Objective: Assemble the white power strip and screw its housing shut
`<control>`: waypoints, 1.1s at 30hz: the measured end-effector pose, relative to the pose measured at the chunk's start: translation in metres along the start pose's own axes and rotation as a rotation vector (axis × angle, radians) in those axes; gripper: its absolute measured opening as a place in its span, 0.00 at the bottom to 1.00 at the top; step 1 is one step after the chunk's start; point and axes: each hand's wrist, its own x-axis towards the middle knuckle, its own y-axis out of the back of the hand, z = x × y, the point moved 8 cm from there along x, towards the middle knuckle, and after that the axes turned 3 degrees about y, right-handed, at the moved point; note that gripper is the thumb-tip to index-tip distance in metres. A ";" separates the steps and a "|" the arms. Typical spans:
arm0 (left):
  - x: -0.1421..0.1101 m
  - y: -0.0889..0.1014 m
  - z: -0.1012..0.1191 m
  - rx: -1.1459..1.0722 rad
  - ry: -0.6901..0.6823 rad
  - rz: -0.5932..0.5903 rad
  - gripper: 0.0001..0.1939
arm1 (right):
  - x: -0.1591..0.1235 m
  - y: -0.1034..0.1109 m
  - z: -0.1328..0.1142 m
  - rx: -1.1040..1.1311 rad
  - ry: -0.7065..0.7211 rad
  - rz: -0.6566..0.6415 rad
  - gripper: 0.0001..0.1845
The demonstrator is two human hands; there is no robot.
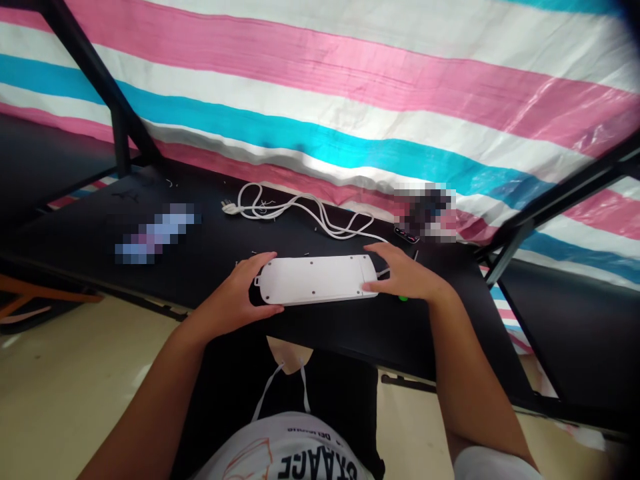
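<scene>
A white power strip (320, 279) lies with its screwed back face up at the near part of the black table. My left hand (250, 287) grips its rounded left end, thumb at the near edge and fingers at the far edge. At the other end, my right hand (400, 273) holds the corner where the cord comes out. The white cord (320, 207) loops across the table behind the strip and ends in a plug (230, 207). Partly covered by my right hand is a small green thing (403, 298), perhaps a tool's handle.
A blurred-out flat object (155, 233) lies at the left of the black table (210, 267). Another blurred dark object (425, 210) stands at the back right. Small bits lie scattered about. Black metal frame bars (90, 67) and a striped sheet (320, 87) rise behind.
</scene>
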 end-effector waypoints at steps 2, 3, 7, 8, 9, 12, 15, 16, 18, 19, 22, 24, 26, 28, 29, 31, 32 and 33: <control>0.005 -0.002 0.000 0.029 -0.021 -0.024 0.50 | 0.000 -0.009 -0.006 0.009 0.091 -0.090 0.57; 0.007 -0.003 0.001 0.041 -0.031 -0.028 0.50 | 0.000 -0.013 -0.008 0.009 0.107 -0.114 0.58; 0.012 -0.005 0.003 0.067 -0.071 -0.026 0.50 | 0.001 -0.015 -0.015 -0.021 0.140 -0.111 0.55; 0.012 -0.005 0.003 0.066 -0.074 -0.025 0.50 | 0.002 -0.014 -0.017 -0.026 0.150 -0.100 0.54; 0.013 -0.005 0.004 0.062 -0.072 -0.024 0.50 | 0.002 -0.013 -0.019 -0.030 0.158 -0.091 0.53; 0.014 -0.003 0.004 0.031 -0.056 -0.021 0.50 | 0.001 -0.009 -0.024 -0.029 0.178 -0.069 0.50; 0.015 -0.002 0.005 0.012 -0.046 -0.027 0.49 | 0.001 -0.007 -0.024 -0.026 0.186 -0.064 0.48; 0.015 -0.002 0.005 0.013 -0.044 -0.030 0.49 | 0.001 -0.007 -0.023 -0.026 0.182 -0.066 0.48; 0.016 -0.003 0.004 0.015 -0.037 -0.034 0.49 | 0.001 -0.007 -0.021 -0.022 0.173 -0.076 0.48; 0.016 -0.004 0.003 0.011 -0.034 -0.037 0.49 | 0.002 -0.007 -0.020 -0.018 0.171 -0.081 0.49; 0.015 -0.006 0.000 -0.003 -0.030 -0.043 0.50 | 0.002 -0.008 -0.020 0.000 0.172 -0.084 0.49; 0.015 -0.006 -0.001 -0.003 -0.029 -0.038 0.50 | 0.003 -0.008 -0.021 0.007 0.171 -0.081 0.49; 0.015 -0.005 -0.001 -0.001 -0.030 -0.028 0.49 | 0.003 -0.008 -0.020 0.011 0.172 -0.080 0.49; 0.014 -0.004 -0.001 0.001 -0.028 -0.020 0.49 | 0.004 -0.009 -0.020 0.014 0.181 -0.084 0.48; 0.014 -0.004 -0.001 0.000 -0.026 -0.017 0.49 | 0.004 -0.010 -0.019 0.016 0.187 -0.085 0.48; 0.014 -0.004 -0.001 -0.004 -0.019 -0.019 0.49 | 0.004 -0.010 -0.019 0.020 0.196 -0.086 0.48; 0.014 -0.004 -0.001 -0.007 -0.018 -0.021 0.49 | 0.004 -0.010 -0.019 0.022 0.198 -0.090 0.49; 0.013 -0.005 -0.001 -0.010 -0.020 -0.024 0.49 | 0.004 -0.011 -0.019 0.023 0.200 -0.093 0.49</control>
